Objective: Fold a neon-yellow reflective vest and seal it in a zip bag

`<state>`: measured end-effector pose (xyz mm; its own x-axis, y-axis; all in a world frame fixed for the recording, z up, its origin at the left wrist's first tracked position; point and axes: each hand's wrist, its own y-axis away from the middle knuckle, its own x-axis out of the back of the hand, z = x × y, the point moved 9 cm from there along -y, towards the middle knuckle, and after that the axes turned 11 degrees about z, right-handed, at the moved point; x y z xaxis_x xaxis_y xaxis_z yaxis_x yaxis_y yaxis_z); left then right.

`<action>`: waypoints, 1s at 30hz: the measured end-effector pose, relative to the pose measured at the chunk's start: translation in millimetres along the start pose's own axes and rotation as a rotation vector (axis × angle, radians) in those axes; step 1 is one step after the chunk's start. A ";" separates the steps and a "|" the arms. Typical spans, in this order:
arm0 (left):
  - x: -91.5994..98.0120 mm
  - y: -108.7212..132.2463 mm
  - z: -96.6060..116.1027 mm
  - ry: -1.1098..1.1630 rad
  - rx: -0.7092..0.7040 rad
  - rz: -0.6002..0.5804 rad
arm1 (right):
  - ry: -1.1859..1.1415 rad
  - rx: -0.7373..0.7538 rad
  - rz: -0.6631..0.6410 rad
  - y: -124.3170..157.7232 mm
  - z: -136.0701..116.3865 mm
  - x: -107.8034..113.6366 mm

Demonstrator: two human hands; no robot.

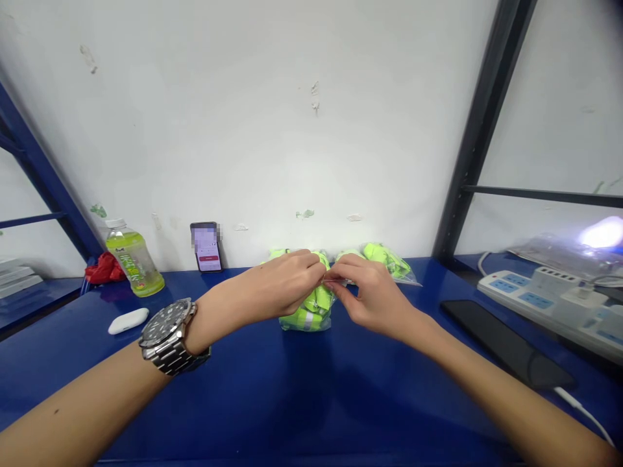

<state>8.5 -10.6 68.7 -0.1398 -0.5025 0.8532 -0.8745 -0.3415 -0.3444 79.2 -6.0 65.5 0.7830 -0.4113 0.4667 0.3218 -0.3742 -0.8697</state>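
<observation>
Both hands meet at the top edge of a clear plastic bag (307, 320) that holds folded neon-yellow fabric with a pale grey strip. My left hand (292, 279), with a metal watch (168, 331) on its wrist, is closed on the bag's edge, its fingertips partly hidden behind the hand. My right hand (365, 285) pinches the same edge between thumb and fingers, close beside the left. The bag hangs or stands just in front of me; whether it touches the table cannot be told. Behind it lie more bagged neon-yellow pieces (387, 259) by the wall.
On the blue table (292, 402), a green drink bottle (134, 259), a red cloth (104, 268) and a white earbud case (128, 321) are at left. A lit phone (206, 248) leans on the wall. At right lie a dark phone (506, 344) on a cable and a power strip (540, 301).
</observation>
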 end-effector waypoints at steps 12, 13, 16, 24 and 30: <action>3.8 1.1 -1.6 0.075 0.013 0.087 | -0.039 0.077 0.014 -4.1 -3.9 -0.7; 2.5 1.0 -1.6 0.054 0.011 0.088 | -0.015 0.083 0.027 -3.9 -4.1 -0.8; -3.8 -0.8 -0.7 -0.048 0.022 0.073 | 0.067 0.100 0.085 -3.0 -6.3 -1.1; -13.1 -1.9 -2.9 -0.196 0.089 0.054 | 0.189 0.021 0.141 -4.7 -2.5 -4.6; -5.1 8.4 -18.2 -0.009 0.161 0.083 | 0.098 -0.126 0.083 -3.9 17.7 0.2</action>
<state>-6.6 3.6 68.6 -0.2040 -0.5410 0.8159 -0.7744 -0.4207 -0.4726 87.5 10.1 66.1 0.7462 -0.5219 0.4133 0.1843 -0.4346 -0.8816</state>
